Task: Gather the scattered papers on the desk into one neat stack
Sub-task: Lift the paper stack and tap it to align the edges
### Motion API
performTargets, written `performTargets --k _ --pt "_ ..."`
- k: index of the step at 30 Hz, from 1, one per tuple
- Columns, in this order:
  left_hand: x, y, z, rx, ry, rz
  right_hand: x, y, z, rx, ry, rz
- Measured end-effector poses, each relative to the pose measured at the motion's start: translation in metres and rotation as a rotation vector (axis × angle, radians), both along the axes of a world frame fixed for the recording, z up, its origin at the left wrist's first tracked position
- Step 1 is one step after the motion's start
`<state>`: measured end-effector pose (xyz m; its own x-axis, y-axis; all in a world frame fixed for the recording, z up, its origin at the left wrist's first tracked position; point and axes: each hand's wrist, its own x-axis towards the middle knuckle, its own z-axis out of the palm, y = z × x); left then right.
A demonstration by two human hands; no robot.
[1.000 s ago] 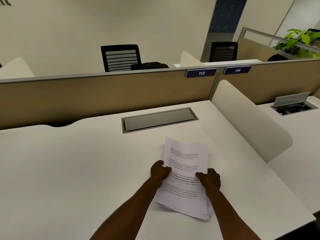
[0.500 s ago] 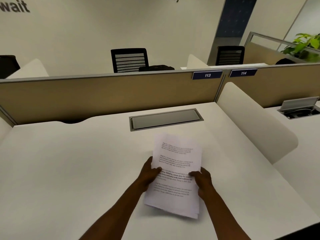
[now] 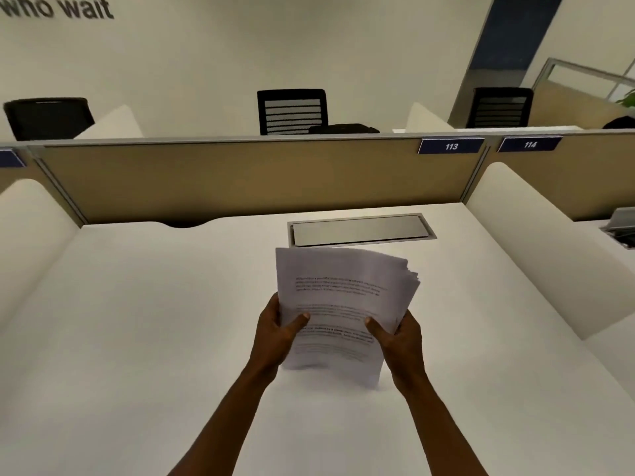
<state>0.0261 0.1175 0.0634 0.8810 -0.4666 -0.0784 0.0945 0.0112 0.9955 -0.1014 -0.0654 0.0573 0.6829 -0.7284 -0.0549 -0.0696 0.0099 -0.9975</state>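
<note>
A stack of white printed papers (image 3: 340, 290) is held tilted up above the white desk (image 3: 137, 338), its top edge fanned at the right corner. My left hand (image 3: 275, 333) grips the stack's left edge with the thumb on the front sheet. My right hand (image 3: 400, 336) grips the right edge the same way. The lower edge of the stack hangs near the desk surface; whether it touches is unclear.
A closed metal cable hatch (image 3: 360, 230) lies in the desk just behind the papers. A tan partition (image 3: 240, 176) with labels 113 and 114 closes the back. White curved dividers (image 3: 536, 242) flank the desk. Black chairs stand beyond.
The stack lay flat on the desk under both hands; it has been lifted and tipped upright toward me. The camera view has shifted left and up.
</note>
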Motion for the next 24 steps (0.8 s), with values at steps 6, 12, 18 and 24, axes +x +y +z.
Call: performTargets --k 6,12,18,24 --pt "-0.012 -0.001 -0.021 0.080 0.009 0.080 0.008 0.016 -0.016 0.059 0.015 -0.059" --pt "-0.006 0.003 -0.014 0.056 -0.028 0.096 0.009 0.010 -0.010 0.029 -0.021 -0.034" --pt "-0.015 0.007 -0.031 0.134 -0.011 0.062 0.006 0.025 -0.033 0.066 -0.007 -0.016" --pt "-0.015 0.012 -0.030 0.137 -0.015 0.094 0.007 0.022 -0.035 0.034 0.009 -0.014"
